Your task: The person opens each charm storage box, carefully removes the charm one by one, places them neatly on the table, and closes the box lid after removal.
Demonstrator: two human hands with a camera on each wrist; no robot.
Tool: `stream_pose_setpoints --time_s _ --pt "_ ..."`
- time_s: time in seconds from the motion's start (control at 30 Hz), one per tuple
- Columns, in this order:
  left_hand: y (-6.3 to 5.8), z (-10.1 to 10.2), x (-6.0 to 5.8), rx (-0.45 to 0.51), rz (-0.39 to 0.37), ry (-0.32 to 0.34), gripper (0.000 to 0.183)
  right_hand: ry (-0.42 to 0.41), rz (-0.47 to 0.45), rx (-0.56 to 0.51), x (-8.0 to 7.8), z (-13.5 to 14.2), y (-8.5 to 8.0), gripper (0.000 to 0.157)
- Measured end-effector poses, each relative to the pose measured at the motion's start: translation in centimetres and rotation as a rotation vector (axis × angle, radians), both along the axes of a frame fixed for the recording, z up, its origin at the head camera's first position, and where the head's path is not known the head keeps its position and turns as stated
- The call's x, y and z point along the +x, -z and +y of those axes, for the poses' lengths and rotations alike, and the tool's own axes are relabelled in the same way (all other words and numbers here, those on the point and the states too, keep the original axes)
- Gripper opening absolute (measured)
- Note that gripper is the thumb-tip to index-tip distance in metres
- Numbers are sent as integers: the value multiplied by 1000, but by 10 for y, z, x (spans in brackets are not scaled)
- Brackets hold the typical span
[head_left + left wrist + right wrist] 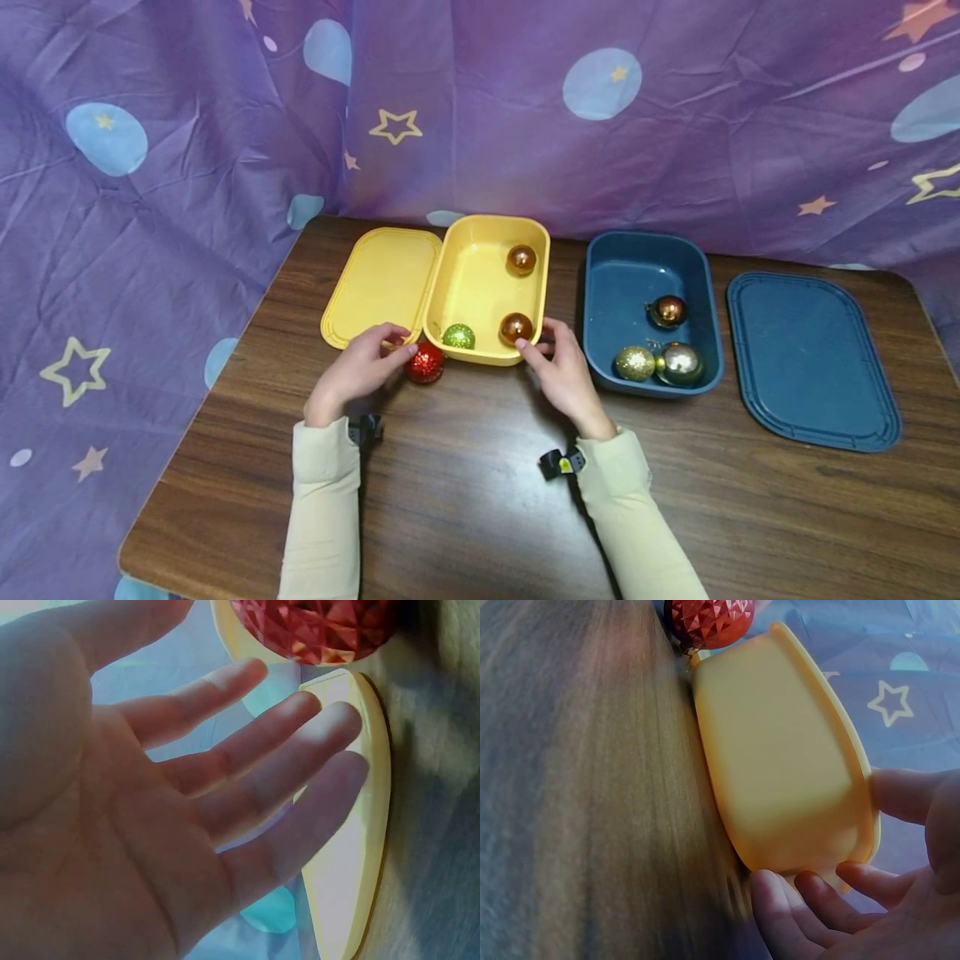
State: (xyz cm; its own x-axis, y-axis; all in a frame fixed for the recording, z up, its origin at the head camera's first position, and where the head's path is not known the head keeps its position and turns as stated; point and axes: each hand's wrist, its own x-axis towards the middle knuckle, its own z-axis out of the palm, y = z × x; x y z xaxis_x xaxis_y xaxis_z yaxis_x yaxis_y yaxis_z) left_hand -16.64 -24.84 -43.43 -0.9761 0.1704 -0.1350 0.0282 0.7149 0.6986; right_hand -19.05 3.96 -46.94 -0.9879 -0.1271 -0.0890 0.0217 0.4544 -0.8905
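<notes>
My left hand (362,368), fingers loosely extended, is beside a glittery red ball ornament (424,362) on the table at the yellow container's near left corner. In the left wrist view its fingers (255,772) show nothing between them. My right hand (558,372) grips the near right corner of the yellow container (486,357), thumb at the rim and fingers against the outer wall in the right wrist view. Inside that container lie a green glitter ball (459,337) and two copper balls, one near (516,328) and one far (521,260).
A blue container (615,292) to the right holds a brown ball (667,312), a gold glitter ball (635,364) and a silvery ball (680,364). The yellow lid (382,283) lies left, the blue lid (813,358) far right. A purple cloth (487,100) hangs behind the wooden table (465,492).
</notes>
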Motion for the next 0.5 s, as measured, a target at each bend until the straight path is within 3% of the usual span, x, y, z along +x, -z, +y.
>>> stream_pose_setpoints --time_s 0.5 --pt "-19 14 4 13 202 -94 39 -6 -6 7 -1 1 2 58"
